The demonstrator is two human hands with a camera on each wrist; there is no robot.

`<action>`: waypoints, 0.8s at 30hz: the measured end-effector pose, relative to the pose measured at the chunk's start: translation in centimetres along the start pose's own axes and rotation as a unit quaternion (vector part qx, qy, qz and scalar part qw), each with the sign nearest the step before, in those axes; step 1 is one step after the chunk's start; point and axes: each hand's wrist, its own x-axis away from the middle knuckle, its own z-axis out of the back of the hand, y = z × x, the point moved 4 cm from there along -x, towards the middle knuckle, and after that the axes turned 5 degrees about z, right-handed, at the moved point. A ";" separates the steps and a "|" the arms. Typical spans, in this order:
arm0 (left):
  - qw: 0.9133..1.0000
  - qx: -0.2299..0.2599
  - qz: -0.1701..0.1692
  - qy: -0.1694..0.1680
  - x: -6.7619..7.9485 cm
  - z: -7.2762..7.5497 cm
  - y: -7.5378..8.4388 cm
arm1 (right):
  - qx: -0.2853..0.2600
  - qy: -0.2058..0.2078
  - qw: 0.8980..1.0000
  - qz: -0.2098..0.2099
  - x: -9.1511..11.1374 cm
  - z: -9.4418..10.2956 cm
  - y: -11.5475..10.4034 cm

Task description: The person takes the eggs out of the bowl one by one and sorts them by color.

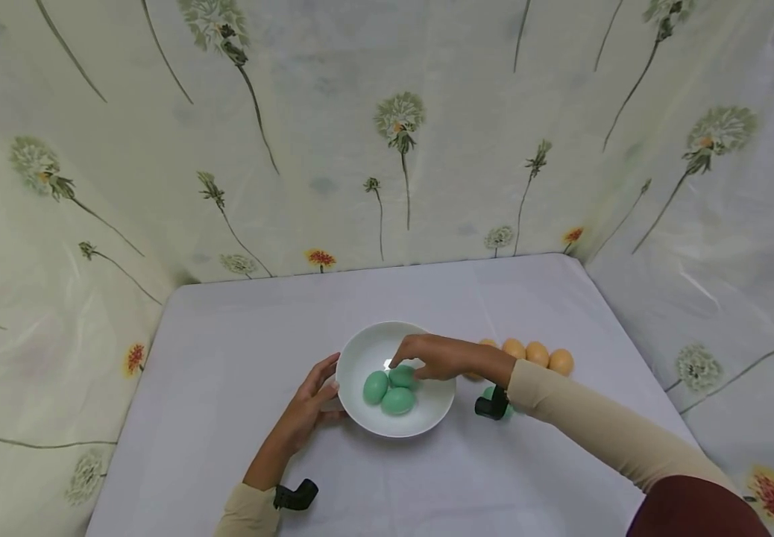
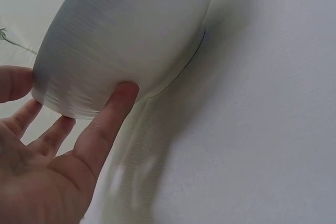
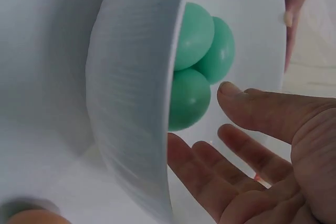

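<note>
A white bowl (image 1: 430,412) stands on the table with three green eggs (image 1: 397,401) together inside. My left hand (image 1: 303,409) holds the bowl at its left side; in the left wrist view its fingers spread along the rim and outer wall. Over the bowl's right rim reaches my right hand (image 1: 437,356), its fingers parted close to the eggs. The right wrist view shows a gap between the thumb and the nearest green egg (image 3: 190,100), with nothing held. Another green egg (image 1: 509,412) lies on the table, partly hidden behind the right wrist camera.
Several orange eggs (image 1: 537,353) lie right of the bowl, some hidden by my right forearm. A white cloth covers the table (image 1: 246,328). Flower-printed sheets (image 1: 333,149) hang behind and at both sides.
</note>
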 end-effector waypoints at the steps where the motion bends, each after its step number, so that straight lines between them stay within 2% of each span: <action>1: 1.000 0.000 0.000 0.000 0.0 0.0 0.0 | 0.002 0.000 1.000 0.005 -0.2 -0.1 0.0; 6: 1.000 -0.003 0.002 0.004 -0.1 0.1 -0.1 | -0.003 -0.003 1.000 0.013 -1.0 -0.7 0.0; 13: 1.000 -0.003 0.000 0.005 0.0 0.0 -0.2 | 0.005 -0.020 1.000 -0.013 -1.4 -1.7 0.6; 24: 1.000 -0.003 -0.001 0.011 -0.1 0.1 -0.3 | 0.004 -0.012 0.999 -0.042 -1.6 -2.4 1.7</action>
